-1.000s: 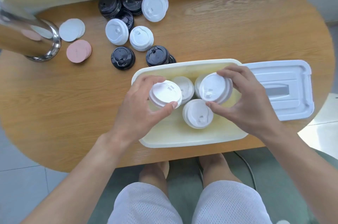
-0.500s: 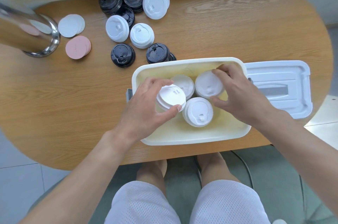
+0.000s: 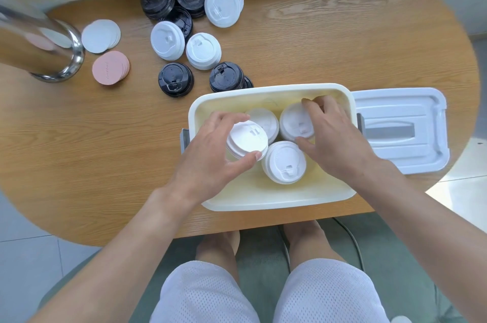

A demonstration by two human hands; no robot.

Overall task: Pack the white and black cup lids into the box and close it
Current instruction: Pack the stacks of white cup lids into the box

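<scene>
Packing is under way with white lids only: your left hand (image 3: pixel 210 154) grips a short stack of white lids (image 3: pixel 247 139) by its rim, thumb on the near edge and fingers curled round the far side, holding it over the left part of the box (image 3: pixel 263 201). That rim grip keeps the stack square, so it can go down flat, I judge. Your right hand (image 3: pixel 334 138) is curled over a second white stack (image 3: pixel 295 122) at the back right of the box, fingers on its far rim and thumb at its near edge; whether it rests on the floor of the box cannot be told. Two further white stacks stand in the box, one at the back (image 3: pixel 264 119) between your hands and one nearer you (image 3: pixel 284 163), close together so that room is left along the near side and right.

Outstanding items lie on the table (image 3: pixel 79 151) beyond the box: three white stacks (image 3: pixel 203 50) and the black lids (image 3: pixel 175 79), none yet packed. The box cover (image 3: pixel 400 130) lies flat just to the right of the box, within reach for closing. A steel vessel (image 3: pixel 44 51) and round paper discs (image 3: pixel 110 67), white and pink, sit far left, well apart from the work.
</scene>
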